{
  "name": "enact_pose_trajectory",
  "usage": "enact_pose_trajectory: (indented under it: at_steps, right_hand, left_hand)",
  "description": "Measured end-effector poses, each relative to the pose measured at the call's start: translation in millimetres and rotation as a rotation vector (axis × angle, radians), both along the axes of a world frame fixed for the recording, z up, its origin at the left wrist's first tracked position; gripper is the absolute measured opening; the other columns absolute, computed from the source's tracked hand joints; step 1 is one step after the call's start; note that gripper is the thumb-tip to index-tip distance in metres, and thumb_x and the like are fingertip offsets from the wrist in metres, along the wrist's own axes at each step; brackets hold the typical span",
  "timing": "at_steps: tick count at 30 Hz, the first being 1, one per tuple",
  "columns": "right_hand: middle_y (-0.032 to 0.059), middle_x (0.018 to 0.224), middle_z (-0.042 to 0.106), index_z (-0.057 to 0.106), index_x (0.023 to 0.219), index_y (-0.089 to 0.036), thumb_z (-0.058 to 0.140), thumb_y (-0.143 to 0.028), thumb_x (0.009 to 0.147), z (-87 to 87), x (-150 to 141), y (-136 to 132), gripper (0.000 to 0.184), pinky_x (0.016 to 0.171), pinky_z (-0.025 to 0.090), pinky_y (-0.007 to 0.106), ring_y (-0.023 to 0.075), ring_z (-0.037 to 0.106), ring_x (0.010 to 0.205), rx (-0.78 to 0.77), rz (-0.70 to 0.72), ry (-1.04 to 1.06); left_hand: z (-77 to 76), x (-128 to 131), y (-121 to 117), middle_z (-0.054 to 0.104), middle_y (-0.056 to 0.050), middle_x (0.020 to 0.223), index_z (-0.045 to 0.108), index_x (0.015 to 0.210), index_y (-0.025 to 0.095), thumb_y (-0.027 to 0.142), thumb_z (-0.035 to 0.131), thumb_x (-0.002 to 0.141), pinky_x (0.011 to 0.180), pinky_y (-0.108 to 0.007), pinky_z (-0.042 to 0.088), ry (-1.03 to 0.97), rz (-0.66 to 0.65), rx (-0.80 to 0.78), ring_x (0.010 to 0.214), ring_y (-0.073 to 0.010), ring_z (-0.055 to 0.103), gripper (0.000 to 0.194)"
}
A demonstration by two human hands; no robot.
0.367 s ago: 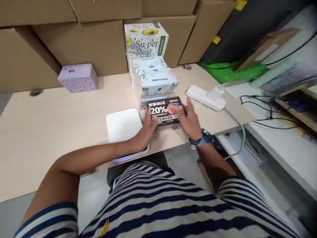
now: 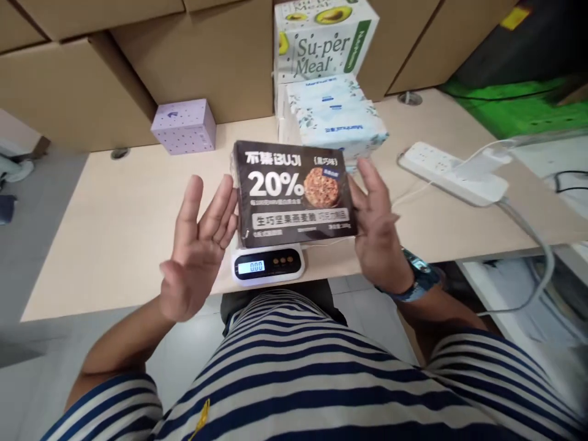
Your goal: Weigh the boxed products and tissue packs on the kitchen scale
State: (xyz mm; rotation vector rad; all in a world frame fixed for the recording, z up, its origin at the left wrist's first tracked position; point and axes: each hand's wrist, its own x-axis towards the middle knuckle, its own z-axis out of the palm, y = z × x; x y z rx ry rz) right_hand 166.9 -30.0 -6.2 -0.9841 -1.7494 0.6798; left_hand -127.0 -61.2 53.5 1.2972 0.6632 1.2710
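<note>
Head view: ok so the BUJI oat-crisp box was off to the right of the digital scale a moment ago, and now it's up between both palms, in front of the scale's plate from this angle. The display was covered by an arm and now reads 0.00, so I'd guess none of the box's weight is on it. Left hand: fingers spread, tips right by the box's edge, contact unclear. Right hand: thumb apart, some fingertips hidden behind the box, can't tell if they're gripping. Box also blocks most of the plate; its smallest print is mush.
</note>
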Motion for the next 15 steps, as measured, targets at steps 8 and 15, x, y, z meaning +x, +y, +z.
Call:
enact_pose_trajectory:
  at_steps: [8,15]
  right_hand:
    - [0.0182,0.188,0.023,-0.011,0.18,-0.033,0.028,-0.092,0.094,-47.4,-9,22,0.11,0.127,0.051,0.072,0.0443,0.039,0.169,-0.029,0.113,-0.337]
    - [0.0005,0.191,-0.012,-0.021,0.176,-0.042,0.02,-0.095,0.091,-52.8,-4,30,0.109,0.138,0.024,0.081,0.0441,0.009,0.177,0.051,0.185,-0.403]
  left_hand:
    - [-84.3,-30,10,0.046,-0.008,0.179,0.045,0.166,0.035,0.082,0.052,0.101,0.143,-0.057,0.029,-0.021,0.147,-0.253,0.172,-0.0297,0.037,0.081]
    - [-81.0,-33,72,0.018,-0.002,0.191,0.037,0.169,0.037,0.102,0.022,0.089,0.148,-0.051,0.008,0.196,0.174,-0.166,0.179,-0.0278,0.01,0.104]
